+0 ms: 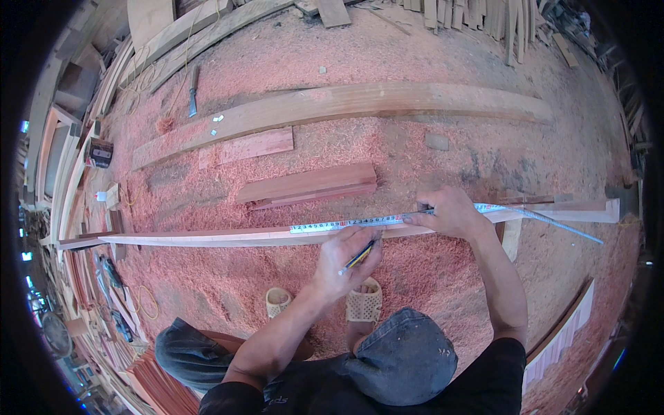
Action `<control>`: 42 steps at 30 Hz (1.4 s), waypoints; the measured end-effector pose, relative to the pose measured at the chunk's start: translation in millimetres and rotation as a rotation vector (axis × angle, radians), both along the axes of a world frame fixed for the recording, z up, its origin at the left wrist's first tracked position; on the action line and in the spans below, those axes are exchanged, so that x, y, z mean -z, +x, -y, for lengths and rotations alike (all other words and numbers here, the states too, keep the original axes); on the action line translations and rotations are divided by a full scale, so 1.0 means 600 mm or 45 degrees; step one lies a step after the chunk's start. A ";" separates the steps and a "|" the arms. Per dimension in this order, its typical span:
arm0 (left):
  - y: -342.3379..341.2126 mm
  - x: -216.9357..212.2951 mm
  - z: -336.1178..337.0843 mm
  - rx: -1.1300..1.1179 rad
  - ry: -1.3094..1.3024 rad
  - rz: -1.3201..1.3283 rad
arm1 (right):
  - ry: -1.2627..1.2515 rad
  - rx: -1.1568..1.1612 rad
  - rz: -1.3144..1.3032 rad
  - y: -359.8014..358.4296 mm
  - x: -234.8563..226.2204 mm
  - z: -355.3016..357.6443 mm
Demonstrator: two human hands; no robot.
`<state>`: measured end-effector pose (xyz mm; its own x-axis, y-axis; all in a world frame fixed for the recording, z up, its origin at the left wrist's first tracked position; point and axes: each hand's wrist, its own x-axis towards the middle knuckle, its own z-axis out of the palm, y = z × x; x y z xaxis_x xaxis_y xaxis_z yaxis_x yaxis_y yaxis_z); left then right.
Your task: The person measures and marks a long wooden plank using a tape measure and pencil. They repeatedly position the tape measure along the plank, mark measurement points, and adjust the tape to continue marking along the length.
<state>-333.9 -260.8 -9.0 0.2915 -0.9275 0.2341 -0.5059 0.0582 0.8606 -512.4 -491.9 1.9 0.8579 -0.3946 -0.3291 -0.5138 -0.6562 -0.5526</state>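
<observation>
A long pale-pink timber strip (207, 240) runs across in front of me. Along its top lies a white and blue measuring tape (318, 227), its far right part bending off the wood toward me. My left hand (349, 257) is closed around a yellow and black pencil (361, 256) and rests against the strip's near edge, just below the tape. My right hand (446, 213) is closed on the tape farther right, pressing it near the wood. A small dark bit shows by its fingers; I cannot make out what it is.
Beyond the strip lie a short reddish block (311, 185), a flat board (256, 144) and a long curved beam (346, 104). A chisel (193, 93) lies at the far left. Pink shavings cover the floor. Power tools (114, 290) and stacked timber (162, 384) are at my left.
</observation>
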 end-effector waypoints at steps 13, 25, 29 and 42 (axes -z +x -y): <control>0.172 -0.043 -0.053 0.042 0.459 0.219 | 0.019 0.004 -0.063 0.003 -0.006 0.001; 0.109 -0.034 -0.037 -0.153 0.074 0.160 | 0.000 -0.004 -0.018 0.000 0.006 0.003; 0.051 -0.025 -0.028 -0.001 0.009 0.020 | -0.044 -0.004 0.083 0.000 0.009 0.000; 0.004 0.006 0.003 0.012 -0.011 -0.013 | -0.082 0.007 0.138 -0.001 0.011 -0.003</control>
<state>-331.6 -262.8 -12.7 0.2852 -0.9282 0.2391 -0.4966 0.0702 0.8651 -512.9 -490.1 -4.5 0.8849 -0.4167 -0.2081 -0.4569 -0.6897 -0.5617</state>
